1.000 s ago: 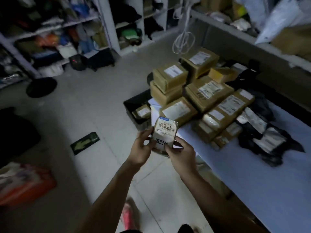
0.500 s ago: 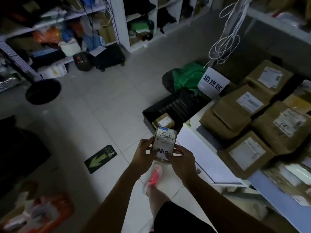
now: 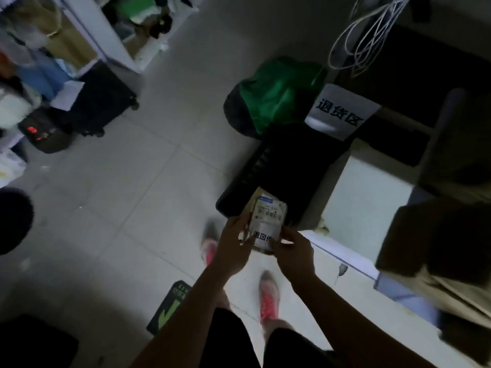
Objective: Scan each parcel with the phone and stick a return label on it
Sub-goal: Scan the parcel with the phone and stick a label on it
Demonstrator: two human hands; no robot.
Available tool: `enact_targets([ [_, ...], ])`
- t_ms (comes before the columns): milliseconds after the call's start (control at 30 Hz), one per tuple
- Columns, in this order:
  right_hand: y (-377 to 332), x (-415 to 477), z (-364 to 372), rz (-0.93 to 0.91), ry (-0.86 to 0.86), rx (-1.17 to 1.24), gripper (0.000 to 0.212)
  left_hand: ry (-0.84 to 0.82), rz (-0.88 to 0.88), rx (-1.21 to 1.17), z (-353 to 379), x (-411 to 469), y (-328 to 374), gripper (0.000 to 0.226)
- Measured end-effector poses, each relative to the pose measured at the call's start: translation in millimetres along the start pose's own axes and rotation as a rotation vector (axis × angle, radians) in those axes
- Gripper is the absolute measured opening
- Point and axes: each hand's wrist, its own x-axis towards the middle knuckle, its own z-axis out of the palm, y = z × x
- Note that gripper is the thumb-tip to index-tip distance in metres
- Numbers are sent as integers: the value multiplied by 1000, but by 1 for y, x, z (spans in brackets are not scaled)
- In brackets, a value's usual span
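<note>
Judged: parcel (image 3: 269, 217) light, semi-stiff, label slick. Left grip (image 3: 233, 244) and right grip (image 3: 291, 252) clamped on its lower sides, above black crate (image 3: 305, 168).

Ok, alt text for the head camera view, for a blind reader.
A left hand and a right hand hold a small white-labelled parcel in front of a black plastic crate on a pale tiled floor. Beyond the crate sit a green fabric bag and a white paper sign with black characters.

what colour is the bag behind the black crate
The bag is green, seen in the head view.
</note>
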Motion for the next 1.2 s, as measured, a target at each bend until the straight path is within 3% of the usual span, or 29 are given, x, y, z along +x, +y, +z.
enact_targets([
  [167,-22,104,35,47,166,12,39,-169,193,64,-9,138,-26,50],
  [333,-1,221,66,104,273,18,43,-341,116,42,14,261,-73,63],
  [700,155,485,122,134,341,31,46,-399,71,238,166,477,-251,64],
  [867,237,559,138,133,333,-115,48,-401,24,231,226,521,-333,66],
  [1000,273,576,156,230,222,-211,48,-424,-2,284,241,524,-371,50],
  [1133,262,571,157,291,88,-145,46,-472,-44,477,227,515,-356,54],
  [1200,243,555,146,281,54,-244,45,-479,17,584,208,508,-332,53],
])
